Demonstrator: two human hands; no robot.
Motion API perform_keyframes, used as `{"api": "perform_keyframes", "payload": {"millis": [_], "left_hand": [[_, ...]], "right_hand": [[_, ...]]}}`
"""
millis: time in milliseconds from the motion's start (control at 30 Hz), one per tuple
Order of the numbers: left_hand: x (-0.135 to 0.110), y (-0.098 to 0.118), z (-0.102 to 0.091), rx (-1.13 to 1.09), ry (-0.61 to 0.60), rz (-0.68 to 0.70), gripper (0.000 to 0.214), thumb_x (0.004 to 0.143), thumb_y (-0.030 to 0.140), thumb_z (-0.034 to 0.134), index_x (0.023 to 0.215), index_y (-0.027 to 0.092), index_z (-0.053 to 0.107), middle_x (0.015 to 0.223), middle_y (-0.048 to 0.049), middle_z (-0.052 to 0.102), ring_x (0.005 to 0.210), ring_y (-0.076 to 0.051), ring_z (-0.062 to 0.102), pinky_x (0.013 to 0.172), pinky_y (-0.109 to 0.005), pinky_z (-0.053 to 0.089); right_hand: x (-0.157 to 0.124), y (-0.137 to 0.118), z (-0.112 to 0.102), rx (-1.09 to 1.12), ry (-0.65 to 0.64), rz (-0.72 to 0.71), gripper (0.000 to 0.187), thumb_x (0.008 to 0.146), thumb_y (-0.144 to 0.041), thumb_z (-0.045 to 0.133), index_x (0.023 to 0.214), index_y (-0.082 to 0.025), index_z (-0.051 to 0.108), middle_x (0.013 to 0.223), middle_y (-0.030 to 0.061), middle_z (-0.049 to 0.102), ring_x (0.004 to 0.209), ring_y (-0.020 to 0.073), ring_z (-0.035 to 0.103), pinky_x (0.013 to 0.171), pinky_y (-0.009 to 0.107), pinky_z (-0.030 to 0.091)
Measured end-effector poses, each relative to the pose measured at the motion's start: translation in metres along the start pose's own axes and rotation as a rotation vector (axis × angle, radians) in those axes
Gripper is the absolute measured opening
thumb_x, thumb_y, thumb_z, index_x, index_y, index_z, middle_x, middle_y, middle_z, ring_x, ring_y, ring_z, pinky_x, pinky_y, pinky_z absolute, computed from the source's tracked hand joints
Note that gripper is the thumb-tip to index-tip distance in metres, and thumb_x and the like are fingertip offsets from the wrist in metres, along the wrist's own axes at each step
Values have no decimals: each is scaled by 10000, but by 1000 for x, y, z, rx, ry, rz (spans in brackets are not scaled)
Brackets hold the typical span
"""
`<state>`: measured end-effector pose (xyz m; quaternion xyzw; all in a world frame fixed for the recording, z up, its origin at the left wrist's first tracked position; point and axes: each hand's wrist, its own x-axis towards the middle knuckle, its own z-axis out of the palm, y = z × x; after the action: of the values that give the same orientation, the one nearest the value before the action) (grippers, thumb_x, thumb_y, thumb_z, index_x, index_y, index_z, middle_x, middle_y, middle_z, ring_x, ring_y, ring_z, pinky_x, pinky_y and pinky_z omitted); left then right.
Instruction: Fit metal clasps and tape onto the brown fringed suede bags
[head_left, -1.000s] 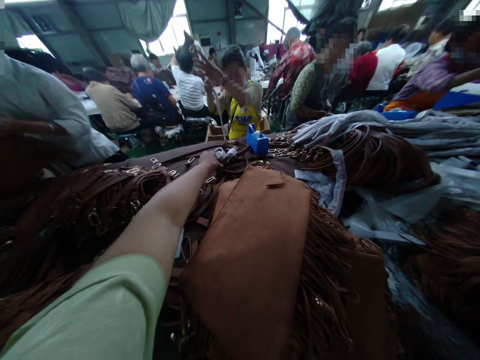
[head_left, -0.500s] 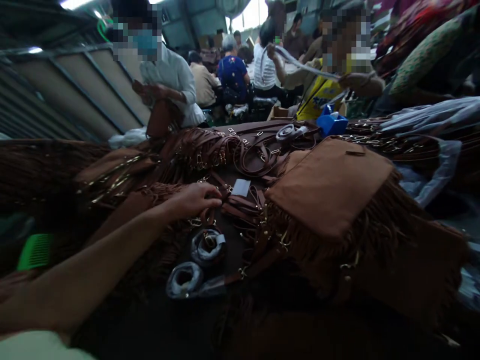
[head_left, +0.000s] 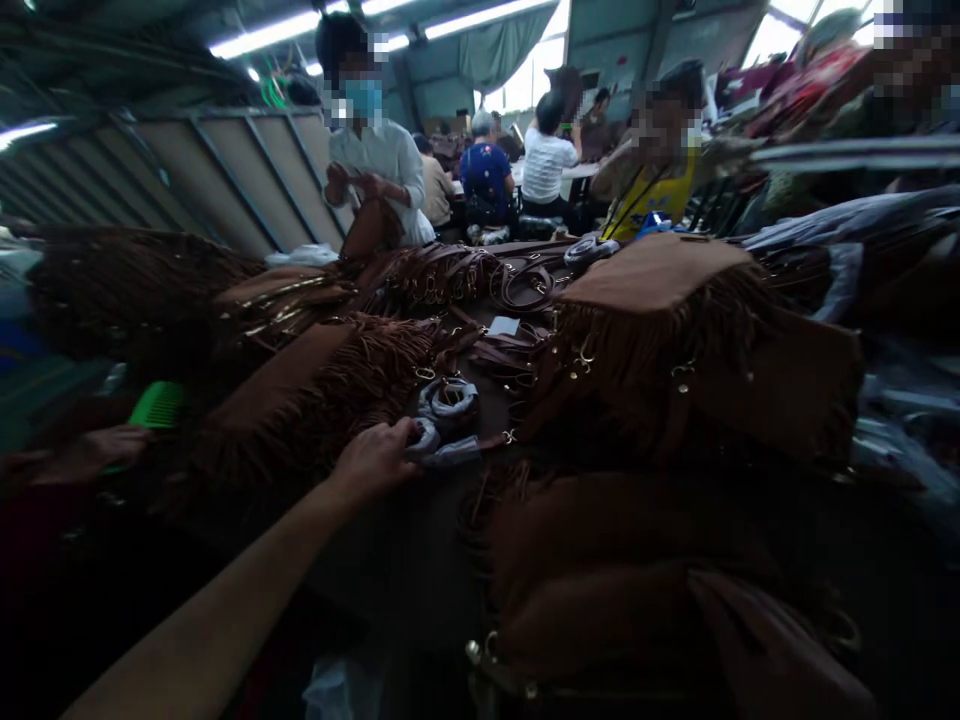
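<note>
Left hand [head_left: 373,462] of the person is at the end of a bare forearm [head_left: 217,605], which comes in from the lower left corner of the view. Its fingers [head_left: 401,435] are curled and a little spread, not closed into a fist, and their tips touch a coil of strap wrapped in clear plastic [head_left: 422,440]. I cannot tell if they truly pinch this coil or only rest on it. A second wrapped coil [head_left: 448,400] lies just beside the first one. Right hand of the person does not show in this view, so I cannot say anything about its grip.

Both coils are on a dark work table [head_left: 420,570], between a fringed suede bag [head_left: 300,400] on the left and a larger fringed suede bag [head_left: 660,320] on the right. Behind the coils, brown leather straps with small metal rings [head_left: 517,285] lie in a heap, and a small white tag [head_left: 504,325] lies near them. Any writing on this tag is too small to read. Further left, a green comb [head_left: 157,405] is just above another hand [head_left: 86,455], which seems to belong to a co-worker. Across the table sits a co-worker in a yellow apron [head_left: 645,195], and its lettering cannot be read here. Another co-worker in a white shirt [head_left: 375,160] holds a brown bag [head_left: 364,230] in front of the body.
</note>
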<state>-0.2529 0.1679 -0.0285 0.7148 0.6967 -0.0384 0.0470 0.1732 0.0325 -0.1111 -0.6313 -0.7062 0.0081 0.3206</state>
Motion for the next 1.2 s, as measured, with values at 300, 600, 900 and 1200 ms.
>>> {"api": "perform_keyframes", "payload": {"millis": [300,600,900,1200], "left_hand": [[-61,81,-59,-167,405,190,496,723,378,733,1174,234,585,1022,-52,666,932,-237,619,815,-298,453],[-101,232,4,-294,265,407,396,731,269,738,1095,232,586,1026,-53,663,1032,-247,571,858,-314,425],[-95,249,-11,-236,425,452,346,749,371,709,1023,199,586,1063,-75,611,1055,-237,524,946,-339,381],[-17,293,-14,-188,-50,334,293,768,380,599,932,156,694,976,-118,703,915,-259,651,723,-282,461]], "right_hand": [[15,-22,-6,55,22,130,350,919,-412,437,956,-194,708,997,68,723,908,223,672,840,353,489],[16,-24,-15,260,-3,215,261,890,-361,514,955,-215,721,994,42,727,912,205,668,845,321,478],[16,-27,-19,305,-3,229,245,888,-330,521,940,-212,728,978,42,729,900,201,665,828,296,467],[16,-25,-20,320,-6,253,236,886,-302,512,938,-248,736,969,22,732,897,191,662,818,287,454]]}}
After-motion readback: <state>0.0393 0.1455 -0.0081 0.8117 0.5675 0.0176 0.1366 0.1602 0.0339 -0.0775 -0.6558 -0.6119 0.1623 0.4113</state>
